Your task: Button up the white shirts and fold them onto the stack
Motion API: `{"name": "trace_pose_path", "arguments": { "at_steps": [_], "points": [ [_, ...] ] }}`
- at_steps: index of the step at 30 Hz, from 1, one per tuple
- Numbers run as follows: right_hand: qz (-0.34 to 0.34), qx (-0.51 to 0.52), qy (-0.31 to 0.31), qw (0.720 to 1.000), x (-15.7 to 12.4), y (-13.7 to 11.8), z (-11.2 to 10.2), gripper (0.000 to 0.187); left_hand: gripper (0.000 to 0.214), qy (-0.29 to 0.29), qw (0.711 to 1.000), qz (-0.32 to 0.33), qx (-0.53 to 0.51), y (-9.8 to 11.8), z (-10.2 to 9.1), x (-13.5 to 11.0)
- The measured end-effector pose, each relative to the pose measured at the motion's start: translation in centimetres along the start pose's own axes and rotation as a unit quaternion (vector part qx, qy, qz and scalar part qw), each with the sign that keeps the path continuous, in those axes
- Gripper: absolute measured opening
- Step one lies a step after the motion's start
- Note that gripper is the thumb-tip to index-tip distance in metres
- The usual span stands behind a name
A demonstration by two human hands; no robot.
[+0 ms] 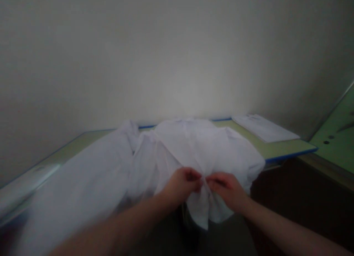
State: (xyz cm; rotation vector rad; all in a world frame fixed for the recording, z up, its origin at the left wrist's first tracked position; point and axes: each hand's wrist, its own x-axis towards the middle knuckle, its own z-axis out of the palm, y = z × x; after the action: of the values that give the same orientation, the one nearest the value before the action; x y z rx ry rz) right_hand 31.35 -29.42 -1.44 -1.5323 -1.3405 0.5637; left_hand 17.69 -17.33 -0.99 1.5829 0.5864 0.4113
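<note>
A white shirt (190, 145) lies across the table with its lower part hanging over the near edge. My left hand (182, 182) pinches the shirt's front edge. Close beside it, my right hand (228, 189) pinches the same front opening from the other side. Their fingertips almost meet at the cloth, and whatever small part lies between them is too blurred to make out. Below both hands, the hem hangs in two loose flaps.
More white cloth (88, 175) spreads over the left side and the near edge. Flat white folded cloth or sheets (265, 128) lie at the back right. The pale green table (279, 151) has a blue edge and stands against a grey wall (177, 56). A green surface (337, 134) is at far right.
</note>
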Motion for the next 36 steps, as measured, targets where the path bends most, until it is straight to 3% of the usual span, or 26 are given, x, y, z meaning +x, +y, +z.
{"name": "trace_pose_path", "arguments": {
  "at_steps": [3,15,23,29,36],
  "points": [
    [0.004,0.032,-0.011,0.999,0.3,0.5,0.0,0.023,0.022,-0.009,1.0,-0.007,-0.012,0.2,0.1,-0.1],
    [-0.095,-0.15,0.056,0.982,0.5,0.1,0.1,0.011,0.015,-0.021,0.999,-0.029,-0.03,-0.7,-0.1,0.2],
    [-0.129,-0.198,0.04,0.971,0.4,0.2,0.5,0.011,0.015,-0.019,0.999,-0.027,-0.002,-0.4,0.1,-0.2],
    [-0.041,-0.173,0.041,0.983,0.7,0.3,0.9,0.017,0.009,-0.005,0.998,0.008,0.064,-1.0,0.2,0.1],
    [0.076,-0.066,0.009,0.995,0.9,0.8,1.3,0.022,0.03,0.044,0.995,0.026,0.088,-0.9,0.5,0.1]
  ]
}}
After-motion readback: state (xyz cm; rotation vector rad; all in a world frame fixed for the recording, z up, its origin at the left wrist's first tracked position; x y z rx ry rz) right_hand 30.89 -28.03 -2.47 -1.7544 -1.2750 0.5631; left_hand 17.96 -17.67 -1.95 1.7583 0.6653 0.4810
